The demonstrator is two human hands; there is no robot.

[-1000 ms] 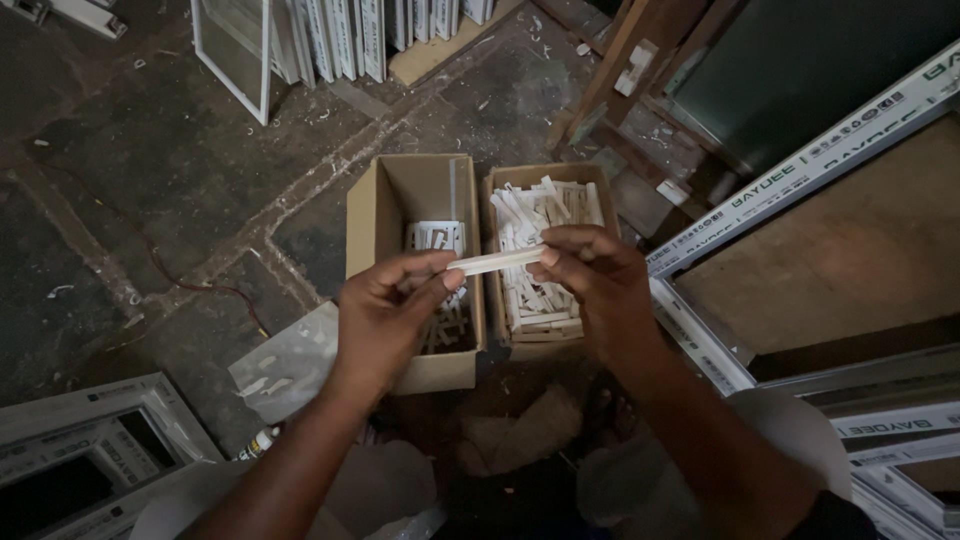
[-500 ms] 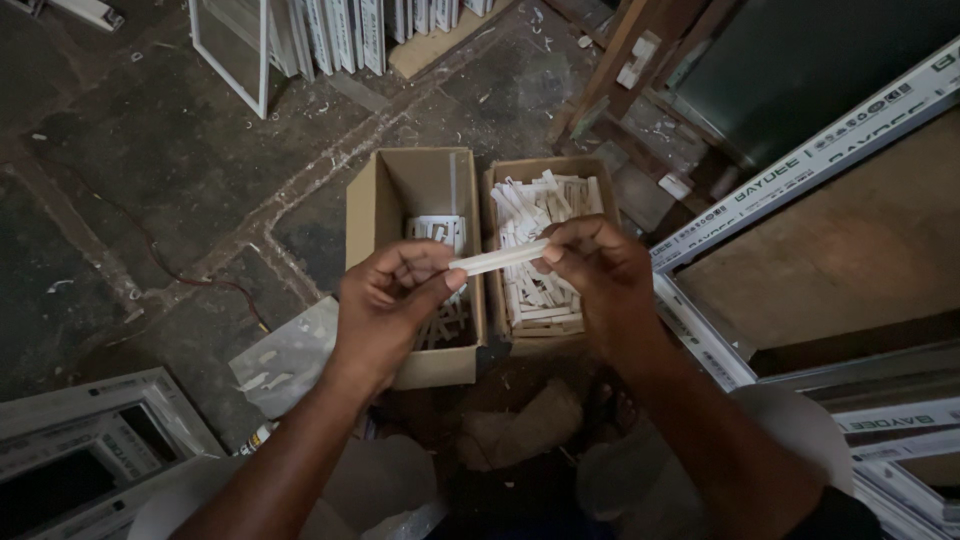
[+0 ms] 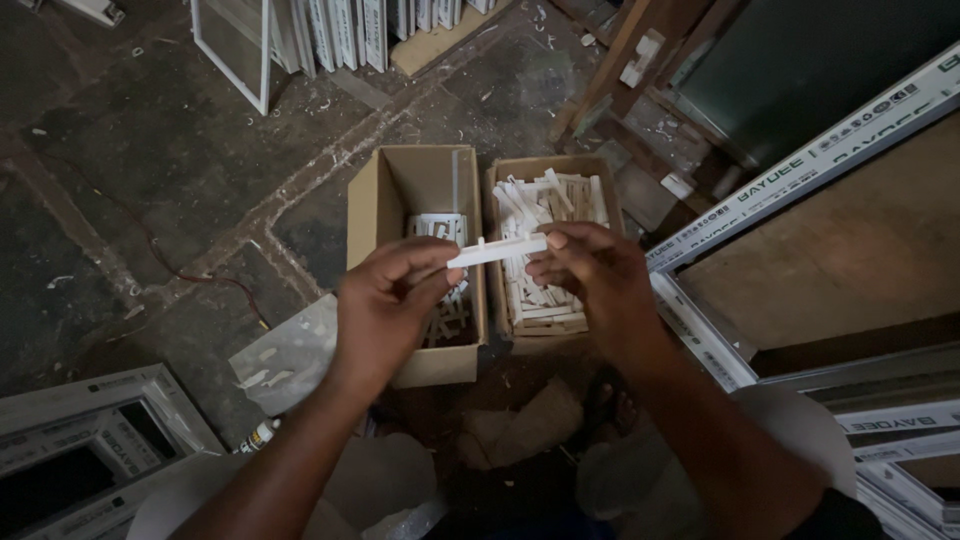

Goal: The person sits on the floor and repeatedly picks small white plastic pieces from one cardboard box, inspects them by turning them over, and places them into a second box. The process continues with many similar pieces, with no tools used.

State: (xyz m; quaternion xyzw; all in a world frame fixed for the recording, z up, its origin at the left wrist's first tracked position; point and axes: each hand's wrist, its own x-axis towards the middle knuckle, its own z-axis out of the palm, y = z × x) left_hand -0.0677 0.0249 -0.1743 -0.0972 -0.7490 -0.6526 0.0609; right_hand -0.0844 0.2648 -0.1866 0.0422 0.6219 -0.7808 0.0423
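Both of my hands hold one thin white plastic strip (image 3: pixel 497 250) level above two open cardboard boxes. My left hand (image 3: pixel 385 305) pinches its left end, and my right hand (image 3: pixel 598 275) pinches its right end. The left box (image 3: pixel 400 190) holds a small heap of white plastic pieces at its near end. The right box (image 3: pixel 500 175) is filled with many white strips of the same kind. Both boxes stand side by side on the dark stone floor.
White window frames (image 3: pixel 300 40) lean at the top. A white frame profile (image 3: pixel 800 170) runs diagonally on the right beside a brown board. Another white frame (image 3: pixel 70 440) lies at the bottom left. A grey sheet (image 3: pixel 285 355), a small bottle (image 3: pixel 258 435) and crumpled paper (image 3: pixel 520 425) lie near my feet.
The strip and both hands have shifted slightly lower and nearer over the boxes. The grip on both ends is unchanged.
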